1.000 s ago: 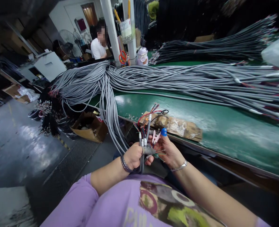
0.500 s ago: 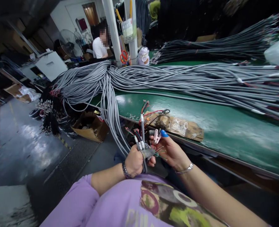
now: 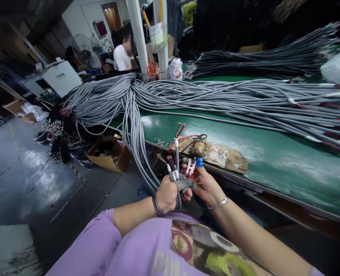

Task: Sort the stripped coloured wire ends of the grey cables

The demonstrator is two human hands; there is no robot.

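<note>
My left hand (image 3: 166,194) is closed round several grey cables (image 3: 177,153) whose cut ends point up. Thin coloured wires (image 3: 171,160) fan out past their white end sleeves. A grey-wrapped finger lies across the bunch, close to loose green and orange wires (image 3: 198,183). Just to the right, my right hand (image 3: 208,186) pinches a small pale pink clip-like tool (image 3: 190,168) beside these wire ends. Its thumb wears a blue cover (image 3: 199,162). Fingers partly hide whether the tool touches a wire.
A worn wooden block (image 3: 224,156) lies at the edge of the green table (image 3: 273,153). Behind it stretches a thick bundle of grey cables (image 3: 216,96), some drooping over the edge. A cardboard box (image 3: 109,155) stands below. Another person (image 3: 122,57) sits far back.
My right hand has drawn a little left, closer to my left hand, and the pink tool has turned so that its two arms show. My left hand keeps its hold on the cables.
</note>
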